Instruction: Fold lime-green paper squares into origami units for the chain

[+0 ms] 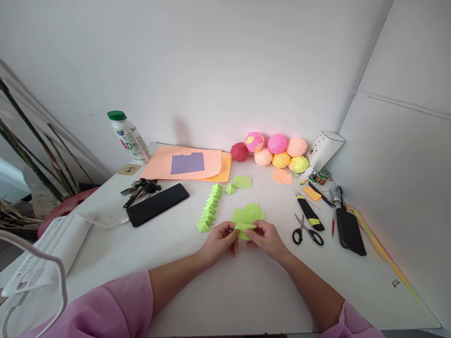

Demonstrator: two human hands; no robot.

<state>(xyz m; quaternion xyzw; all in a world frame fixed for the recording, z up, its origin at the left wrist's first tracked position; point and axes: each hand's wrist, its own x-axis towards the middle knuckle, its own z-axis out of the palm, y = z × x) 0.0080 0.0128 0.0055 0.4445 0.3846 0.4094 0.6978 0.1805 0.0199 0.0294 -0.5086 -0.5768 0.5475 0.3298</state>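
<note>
A home craft desk: a white table (225, 291) in a wall corner, paper balls (278, 150) at 1 o'clock, scissors (307, 231), keys (139, 188).

You have seven paper balls (278, 151) stacked by the wall, well beyond your hands: one red, two pink, two peach, one orange, one yellow. Just past your left hand (220, 240) runs one row of folded green pieces (210, 207), about ten, though they overlap too closely to count surely. To the right of your right hand (267, 238) lies one pair of scissors (307, 231). There are two dark phones, one (157, 204) on each side (350, 230), one bottle (128, 137) and one bunch of keys (140, 188).
</note>
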